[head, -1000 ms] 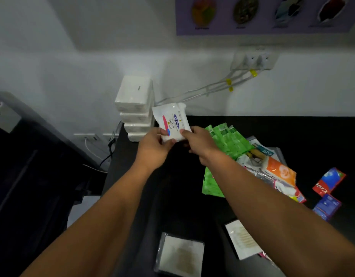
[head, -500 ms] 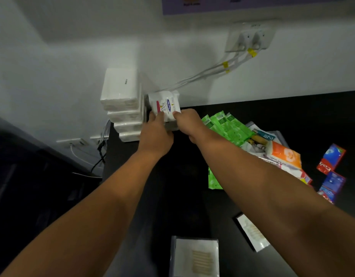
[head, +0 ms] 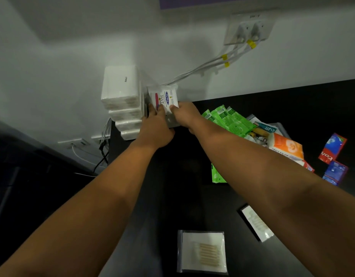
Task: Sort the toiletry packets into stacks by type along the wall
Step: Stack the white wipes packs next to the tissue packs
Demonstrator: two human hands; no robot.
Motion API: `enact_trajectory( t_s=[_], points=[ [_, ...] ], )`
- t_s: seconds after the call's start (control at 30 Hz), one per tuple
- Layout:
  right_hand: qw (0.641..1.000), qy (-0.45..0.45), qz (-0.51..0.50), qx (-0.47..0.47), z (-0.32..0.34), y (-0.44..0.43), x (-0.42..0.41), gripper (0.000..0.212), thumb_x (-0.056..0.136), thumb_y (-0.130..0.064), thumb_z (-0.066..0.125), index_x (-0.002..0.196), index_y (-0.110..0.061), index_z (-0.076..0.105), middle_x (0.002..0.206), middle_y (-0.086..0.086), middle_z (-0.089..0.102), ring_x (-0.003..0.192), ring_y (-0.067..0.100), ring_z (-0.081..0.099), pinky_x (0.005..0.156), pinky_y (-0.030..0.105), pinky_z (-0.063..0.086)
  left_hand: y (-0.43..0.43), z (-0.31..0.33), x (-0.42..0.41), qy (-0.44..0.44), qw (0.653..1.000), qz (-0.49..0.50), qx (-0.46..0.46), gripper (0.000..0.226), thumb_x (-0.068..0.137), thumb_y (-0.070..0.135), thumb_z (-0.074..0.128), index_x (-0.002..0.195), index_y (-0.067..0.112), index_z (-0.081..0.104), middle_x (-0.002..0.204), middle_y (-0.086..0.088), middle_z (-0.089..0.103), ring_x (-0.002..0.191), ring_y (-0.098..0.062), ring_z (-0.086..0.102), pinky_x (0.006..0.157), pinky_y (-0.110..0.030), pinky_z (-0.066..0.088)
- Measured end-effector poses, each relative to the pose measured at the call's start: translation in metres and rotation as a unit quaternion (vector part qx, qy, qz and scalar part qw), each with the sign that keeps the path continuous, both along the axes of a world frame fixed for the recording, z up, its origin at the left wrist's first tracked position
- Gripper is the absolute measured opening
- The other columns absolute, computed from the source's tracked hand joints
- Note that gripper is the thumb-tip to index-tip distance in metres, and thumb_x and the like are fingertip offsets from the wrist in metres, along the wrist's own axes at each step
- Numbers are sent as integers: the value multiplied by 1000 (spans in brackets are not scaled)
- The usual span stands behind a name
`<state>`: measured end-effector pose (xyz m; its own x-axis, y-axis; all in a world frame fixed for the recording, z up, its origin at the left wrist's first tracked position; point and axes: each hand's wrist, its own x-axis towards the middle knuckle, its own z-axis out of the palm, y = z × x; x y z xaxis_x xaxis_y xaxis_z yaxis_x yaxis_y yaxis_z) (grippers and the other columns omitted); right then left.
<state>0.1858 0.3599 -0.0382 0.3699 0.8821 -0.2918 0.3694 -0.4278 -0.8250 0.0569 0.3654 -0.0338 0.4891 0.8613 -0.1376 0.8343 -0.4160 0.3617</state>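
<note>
A white Dove packet (head: 164, 97) is held between both hands near the wall, right beside a tall stack of white packs (head: 120, 100). My left hand (head: 155, 129) pinches its lower left edge; my right hand (head: 185, 116) pinches its lower right corner. The packet sits on top of what looks like a low stack of similar packets, mostly hidden by my hands. Green sachets (head: 228, 120) lie fanned out just right of my right hand.
On the black counter (head: 192, 186) lie an orange packet (head: 286, 146), red and blue toothpaste boxes (head: 332, 148), a clear bag of cotton swabs (head: 202, 252) and another clear packet (head: 256, 224). White cables (head: 212, 64) run down the wall from a socket (head: 250, 31).
Both hands carried the Dove packet forward and down toward the wall, from mid-air to a spot beside the white stack.
</note>
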Motion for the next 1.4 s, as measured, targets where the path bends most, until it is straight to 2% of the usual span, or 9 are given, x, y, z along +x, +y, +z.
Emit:
enact_trajectory(
  t_s=[0.17, 0.4, 0.57, 0.63, 0.73, 0.9, 1.0, 1.23, 1.4],
  points=[
    [1000, 8, 2, -15, 6, 2, 0, 42, 98, -26, 52, 135, -7, 59, 131, 16, 63, 116, 32, 61, 101, 45, 49, -1, 3, 0, -24, 998, 16, -50, 91, 87, 24, 68, 158, 11, 13, 163, -23, 7, 142, -41, 36, 116, -44, 35],
    [1000, 6, -23, -1, 6, -16, -3, 42, 97, -30, 54, 124, -1, 64, 121, 19, 67, 109, 33, 63, 97, 41, 49, -17, 4, -7, -86, 995, 38, -33, 91, 87, 23, 67, 159, 17, 12, 165, -18, 7, 146, -38, 31, 116, -43, 34],
    [998, -28, -49, 23, 8, -57, -3, 28, 99, -30, 49, 78, -13, 57, 82, 5, 60, 82, 28, 55, 67, 32, 39, -38, 9, -10, -171, 984, 46, -5, 79, 87, 16, 66, 156, 16, 27, 163, -10, 22, 143, -31, 37, 112, -41, 40],
    [998, -41, -38, 23, 5, -80, 1, 17, 100, -27, 49, 91, -18, 61, 96, 4, 63, 94, 24, 56, 79, 29, 40, -49, 6, -8, -216, 975, 40, 22, 70, 86, 14, 65, 150, 13, 37, 154, -9, 38, 135, -30, 47, 108, -43, 45],
    [997, -62, -41, 36, 4, -118, 12, 35, 99, -22, 50, 131, -12, 60, 136, 6, 61, 125, 23, 55, 103, 26, 38, -71, 1, 2, -247, 967, 57, 38, 57, 87, 11, 65, 141, 12, 48, 137, -8, 54, 114, -25, 59, 97, -38, 49],
    [993, -92, -29, 71, 9, -182, 48, 32, 97, -13, 52, 127, -12, 64, 121, 9, 68, 92, 26, 71, 86, 31, 54, -112, -11, 31, -255, 966, 45, 0, 35, 87, 9, 66, 122, 12, 65, 109, -2, 69, 94, -18, 66, 87, -29, 52],
    [987, -153, 2, 51, 2, -210, 80, 33, 96, -15, 53, 127, -13, 64, 126, 8, 67, 110, 25, 65, 96, 32, 51, -136, -20, 53, -235, 970, 37, -42, 28, 88, 12, 69, 115, 12, 69, 106, -2, 71, 91, -16, 67, 88, -27, 53],
    [970, -222, 90, 29, -6, -261, 131, 37, 90, -14, 60, 126, -13, 64, 118, 10, 68, 108, 28, 62, 91, 33, 49, -173, -36, 95, -141, 980, 99, -95, 71, 83, 41, 76, 141, 12, 50, 140, -17, 51, 128, -35, 50, 107, -43, 42],
    [969, -202, 141, 26, -14, -281, 154, 30, 89, -15, 58, 117, -17, 67, 106, 4, 70, 96, 24, 63, 81, 35, 52, -192, -37, 112, -129, 974, 135, -130, 89, 73, 48, 83, 147, 19, 42, 135, -12, 42, 118, -27, 52, 104, -36, 46]
  ],
)
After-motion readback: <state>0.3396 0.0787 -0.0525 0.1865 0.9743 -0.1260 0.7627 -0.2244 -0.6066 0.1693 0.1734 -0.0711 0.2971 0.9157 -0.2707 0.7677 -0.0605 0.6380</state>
